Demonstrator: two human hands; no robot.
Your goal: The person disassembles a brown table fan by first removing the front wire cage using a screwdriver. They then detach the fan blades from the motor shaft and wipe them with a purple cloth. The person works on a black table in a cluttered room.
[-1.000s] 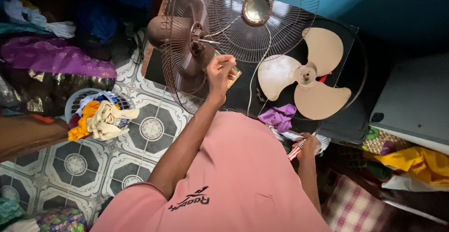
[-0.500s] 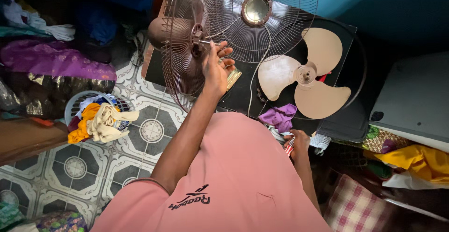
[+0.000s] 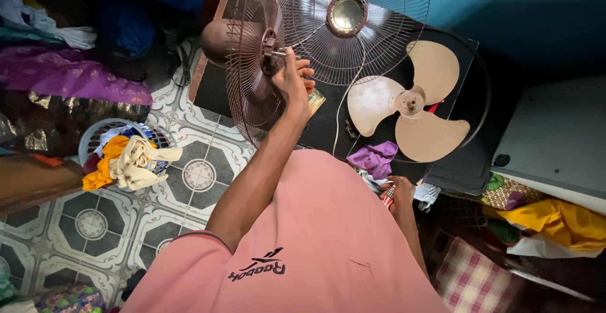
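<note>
At the fan's hub, the left hand (image 3: 291, 82) is closed on the motor shaft (image 3: 282, 53), its grip narrow, with the rear grille (image 3: 252, 67) upright. Beside the lap, the right hand (image 3: 399, 194) is closed around a small striped tool (image 3: 389, 195). Blades (image 3: 407, 108) and front grille (image 3: 353, 23) are laid aside on the dark worktop (image 3: 328, 130). Cloths are heaped in a basket (image 3: 95, 137).

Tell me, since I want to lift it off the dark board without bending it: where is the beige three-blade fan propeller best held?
Probably by the round central hub of the beige fan blade, coming straight down from above. It lies flat with the hub facing up, and the three thin blades fan outward, so their edges would likely flex. The purple cloth lies just beside one blade.
</note>
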